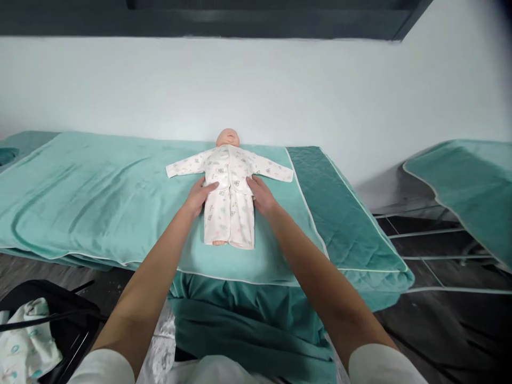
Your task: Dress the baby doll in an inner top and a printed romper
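With left hand (197, 197) and right hand (262, 196) curved against the clothed doll (229, 173) on the green bedcover (100, 197), pinching or not we cannot tell, we appear to be aligning its outfit (221, 205), next needing even handling.

No legible txt, nos., labels or logos; print on white outfit (234, 181) too sm./blurry.

A white wall (304, 90) stands behind a green-covered bed (100, 197), with a dark floor (432, 320), perhaps wood-patterned, below.
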